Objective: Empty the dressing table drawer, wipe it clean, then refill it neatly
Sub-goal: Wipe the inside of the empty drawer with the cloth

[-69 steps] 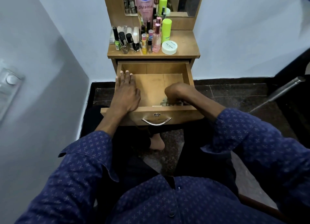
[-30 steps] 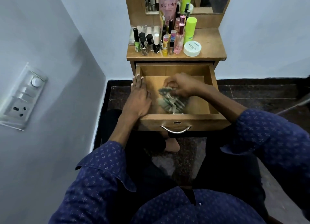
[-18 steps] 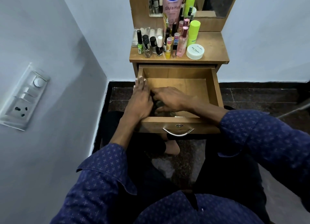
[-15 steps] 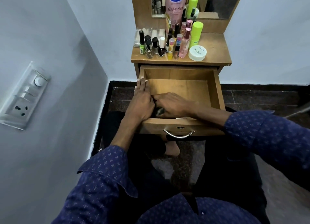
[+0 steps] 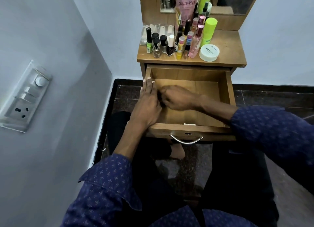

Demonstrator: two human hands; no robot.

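Wiping the open wooden drawer (image 5: 227, 97): left hand (image 5: 147, 104) flat on its wall, right hand (image 5: 178, 98) blurred (grip unclear). Next, refilling from the bench (image 5: 227, 46).

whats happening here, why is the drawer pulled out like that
A person is working inside the open drawer of a small dressing table. The left hand lies flat along the drawer's left wall, and the blurred right hand reaches across the drawer floor beside it; any cloth under it is hidden. The visible drawer floor is bare. Nail polishes, tubes and a white jar stand on the tabletop.
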